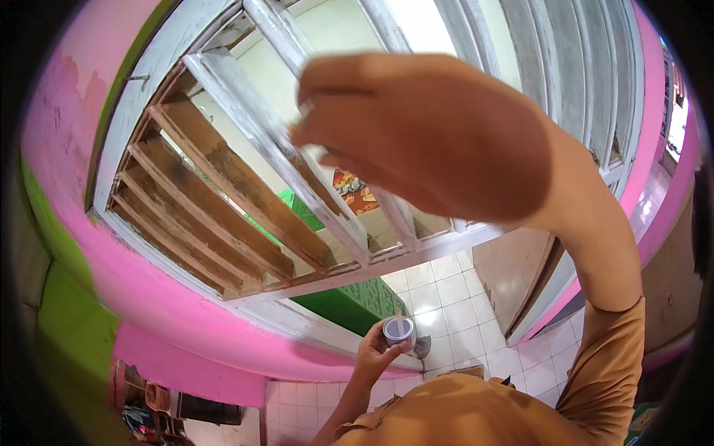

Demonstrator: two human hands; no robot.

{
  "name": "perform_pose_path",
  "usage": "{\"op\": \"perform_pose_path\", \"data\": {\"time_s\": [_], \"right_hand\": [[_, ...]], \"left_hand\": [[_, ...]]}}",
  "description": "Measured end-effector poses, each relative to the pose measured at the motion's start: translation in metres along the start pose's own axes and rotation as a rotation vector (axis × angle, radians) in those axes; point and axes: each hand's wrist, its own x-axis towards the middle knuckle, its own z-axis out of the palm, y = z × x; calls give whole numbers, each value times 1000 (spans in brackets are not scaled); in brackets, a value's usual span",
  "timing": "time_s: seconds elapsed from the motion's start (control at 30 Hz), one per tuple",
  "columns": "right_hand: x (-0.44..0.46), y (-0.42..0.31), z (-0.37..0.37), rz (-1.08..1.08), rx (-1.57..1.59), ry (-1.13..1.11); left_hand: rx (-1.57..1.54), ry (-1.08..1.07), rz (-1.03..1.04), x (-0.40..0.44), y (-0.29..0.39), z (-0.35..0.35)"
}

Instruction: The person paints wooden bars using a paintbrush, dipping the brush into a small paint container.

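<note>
My left hand [372, 351] is low in front of my body, its fingers wrapped round a small round tub [399, 331] with a pale rim. My right hand [364, 119] is raised across the upper slats and smeared by motion. Its fingers are pinched together; a small pale bit shows at their tips, but I cannot make out what it is. Those fingertips are closest to a slat [249, 115] coated in patchy white, with bare brown showing lower down. To its left several brown slats [223, 178] have no white on their faces.
The slats sit in a white-grey wooden frame [357, 267] set in a pink wall [186, 271]. A nail [137, 78] sticks out of the frame at upper left. Below are white floor tiles [454, 305], a green patterned block-like item [357, 301] and a brown door panel [513, 275].
</note>
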Motion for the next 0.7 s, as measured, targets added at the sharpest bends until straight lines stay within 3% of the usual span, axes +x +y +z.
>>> {"op": "perform_pose_path", "data": {"time_s": [0.13,0.23,0.33,0.47,0.57,0.7], "right_hand": [[-11,-8,4,42,-39,-164],[-5,-6,5,3,63,59],[-6,-9,1,-8,-9,22],[-15,-20,-3,143,67,-239],[-5,-13,5,-23,-69,6],[2,-21,-5,14,-101,-29]], "left_hand": [[2,9,-3,-1,3,2],[20,-7,-26,-1,4,2],[1,-7,-14,0,3,1],[-5,-3,-24,2,4,1],[2,-16,-40,2,6,2],[-2,-20,-10,4,4,0]]}}
